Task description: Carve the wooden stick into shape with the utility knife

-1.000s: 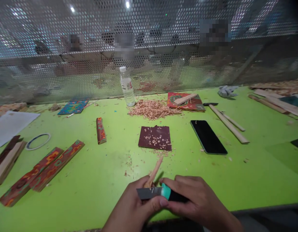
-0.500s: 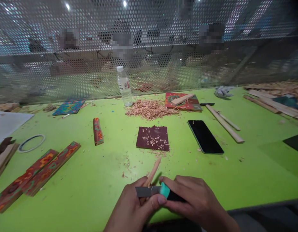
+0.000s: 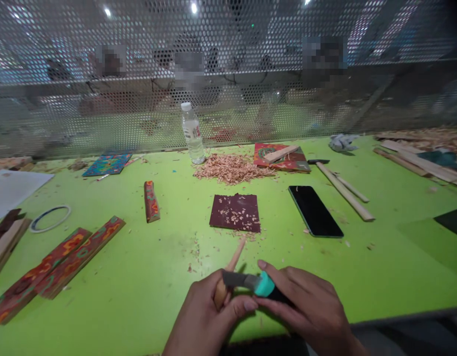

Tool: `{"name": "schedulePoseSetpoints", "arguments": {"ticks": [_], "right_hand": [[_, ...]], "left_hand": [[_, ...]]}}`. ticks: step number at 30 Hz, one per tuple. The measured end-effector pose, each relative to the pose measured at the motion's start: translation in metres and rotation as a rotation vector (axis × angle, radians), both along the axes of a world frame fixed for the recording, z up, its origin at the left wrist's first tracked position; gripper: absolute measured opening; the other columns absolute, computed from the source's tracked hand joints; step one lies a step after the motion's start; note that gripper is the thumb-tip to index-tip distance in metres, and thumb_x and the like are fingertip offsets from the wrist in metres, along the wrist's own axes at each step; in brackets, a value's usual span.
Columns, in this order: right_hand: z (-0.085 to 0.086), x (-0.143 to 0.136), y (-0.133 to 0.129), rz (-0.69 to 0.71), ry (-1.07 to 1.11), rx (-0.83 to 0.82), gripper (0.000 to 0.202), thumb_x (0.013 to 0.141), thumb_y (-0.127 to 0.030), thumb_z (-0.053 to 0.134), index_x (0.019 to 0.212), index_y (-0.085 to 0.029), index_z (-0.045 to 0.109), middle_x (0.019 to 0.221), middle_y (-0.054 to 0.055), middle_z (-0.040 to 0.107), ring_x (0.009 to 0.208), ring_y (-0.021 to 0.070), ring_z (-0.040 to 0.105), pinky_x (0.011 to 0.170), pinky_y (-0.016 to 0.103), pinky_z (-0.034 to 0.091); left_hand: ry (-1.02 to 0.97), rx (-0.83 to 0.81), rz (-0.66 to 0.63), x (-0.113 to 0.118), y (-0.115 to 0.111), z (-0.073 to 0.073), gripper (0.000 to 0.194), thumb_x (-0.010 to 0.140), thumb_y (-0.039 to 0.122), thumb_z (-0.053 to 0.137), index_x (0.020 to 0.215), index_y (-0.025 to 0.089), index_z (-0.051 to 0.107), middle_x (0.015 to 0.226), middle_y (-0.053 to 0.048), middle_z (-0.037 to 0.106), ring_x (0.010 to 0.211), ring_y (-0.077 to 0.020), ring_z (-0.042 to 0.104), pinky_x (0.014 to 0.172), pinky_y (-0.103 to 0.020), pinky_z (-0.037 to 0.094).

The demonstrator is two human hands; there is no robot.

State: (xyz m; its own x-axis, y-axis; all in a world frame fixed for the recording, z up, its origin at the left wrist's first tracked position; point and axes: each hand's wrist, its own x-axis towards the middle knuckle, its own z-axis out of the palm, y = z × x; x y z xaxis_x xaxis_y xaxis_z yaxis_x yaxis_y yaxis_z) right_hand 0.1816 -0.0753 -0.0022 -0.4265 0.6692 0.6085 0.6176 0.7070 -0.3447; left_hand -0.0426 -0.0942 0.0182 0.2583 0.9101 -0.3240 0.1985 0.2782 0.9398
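Note:
At the bottom centre my left hand [image 3: 213, 309] grips a slim piece of light wood [image 3: 236, 254], whose narrow end points up and away. A knife [image 3: 264, 284] with a teal and black handle is held in my right hand [image 3: 306, 304]. Its grey blade lies across the wood, close to my left fingers. My left thumb reaches toward the handle. Just beyond the wood is a dark maroon square sheet [image 3: 235, 212] sprinkled with shavings.
Behind are a shavings pile [image 3: 232, 169], a water bottle [image 3: 193, 136] and a painted board [image 3: 302, 160]. A phone [image 3: 315, 211] and a hammer-like tool [image 3: 343, 190] lie right; painted strips [image 3: 80, 257] and a tape ring [image 3: 50, 219] lie left. A perforated screen [image 3: 228, 113] stands behind.
The knife and my right hand have shifted slightly right, and the blade has moved up along the wood. My left hand still holds the wood.

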Motion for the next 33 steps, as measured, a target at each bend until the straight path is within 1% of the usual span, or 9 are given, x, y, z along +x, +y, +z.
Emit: {"name": "schedulePoseSetpoints", "arguments": {"ticks": [4,9,13,18,21,24,28,30,33], "right_hand": [[-0.006,0.003,-0.002,-0.048,0.071,-0.067,0.036,0.109,-0.039,0.060,0.137,-0.015,0.062,0.076,0.000,0.071,0.060,0.0147,0.067,0.061,0.027,0.050],[0.003,-0.001,0.002,0.053,0.040,-0.111,0.037,0.109,-0.046,0.057,0.128,-0.016,0.069,0.072,-0.001,0.070,0.058,0.0135,0.068,0.056,0.024,0.050],[0.009,-0.005,0.005,0.110,-0.017,-0.112,0.043,0.110,-0.051,0.051,0.121,-0.016,0.074,0.069,-0.001,0.069,0.055,0.0136,0.066,0.052,0.025,0.049],[0.010,-0.006,0.004,0.090,-0.050,-0.093,0.044,0.110,-0.050,0.051,0.121,-0.015,0.075,0.069,0.000,0.069,0.056,0.0148,0.066,0.052,0.027,0.048],[0.010,-0.006,0.003,0.076,-0.050,-0.071,0.042,0.110,-0.049,0.052,0.123,-0.015,0.074,0.069,0.000,0.069,0.056,0.0149,0.065,0.053,0.027,0.048],[0.009,-0.006,0.003,0.059,-0.039,-0.065,0.041,0.110,-0.048,0.052,0.125,-0.016,0.073,0.068,0.000,0.067,0.055,0.0147,0.063,0.052,0.027,0.047],[0.002,-0.004,0.003,0.031,-0.005,-0.078,0.037,0.108,-0.045,0.058,0.130,-0.018,0.070,0.070,0.000,0.068,0.058,0.0155,0.065,0.054,0.026,0.049],[-0.002,-0.001,0.002,-0.011,0.033,-0.083,0.037,0.107,-0.043,0.061,0.135,-0.019,0.067,0.074,0.001,0.071,0.061,0.0165,0.068,0.057,0.026,0.052],[-0.007,0.003,0.000,-0.093,0.097,-0.095,0.038,0.107,-0.040,0.063,0.141,-0.022,0.064,0.082,0.002,0.076,0.066,0.0173,0.072,0.065,0.027,0.056]], "left_hand": [[-0.006,0.021,0.032,-0.001,-0.001,0.001,0.030,0.091,0.050,0.074,0.093,0.020,0.069,0.086,-0.001,0.067,0.081,-0.0206,0.054,0.073,-0.028,0.042],[-0.080,0.006,0.029,-0.002,-0.002,-0.004,0.029,0.091,0.046,0.076,0.102,0.020,0.068,0.096,-0.002,0.069,0.092,-0.0228,0.059,0.081,-0.030,0.045],[-0.155,-0.027,0.052,-0.001,-0.004,-0.011,0.026,0.089,0.042,0.079,0.093,0.021,0.063,0.092,-0.001,0.066,0.098,-0.0230,0.061,0.080,-0.028,0.044],[-0.082,-0.022,0.057,0.001,-0.003,-0.006,0.029,0.090,0.048,0.075,0.088,0.022,0.062,0.085,0.001,0.062,0.094,-0.0236,0.061,0.078,-0.030,0.044],[-0.010,0.032,0.041,0.001,-0.002,-0.003,0.029,0.092,0.049,0.073,0.086,0.022,0.065,0.084,0.000,0.062,0.089,-0.0231,0.061,0.080,-0.032,0.044],[0.065,0.078,0.028,0.002,-0.002,-0.001,0.034,0.094,0.055,0.069,0.089,0.021,0.068,0.088,-0.003,0.067,0.087,-0.0235,0.060,0.081,-0.034,0.045],[0.083,0.088,0.035,0.003,-0.002,0.001,0.035,0.096,0.057,0.065,0.098,0.022,0.070,0.086,-0.003,0.070,0.084,-0.0234,0.060,0.078,-0.033,0.044],[0.100,0.069,0.023,0.004,-0.003,0.002,0.038,0.097,0.059,0.062,0.100,0.022,0.068,0.088,-0.003,0.070,0.084,-0.0233,0.059,0.078,-0.033,0.044],[0.130,0.056,0.034,0.004,-0.002,0.002,0.041,0.096,0.063,0.061,0.093,0.022,0.061,0.086,-0.003,0.065,0.083,-0.0224,0.055,0.075,-0.032,0.041]]}}
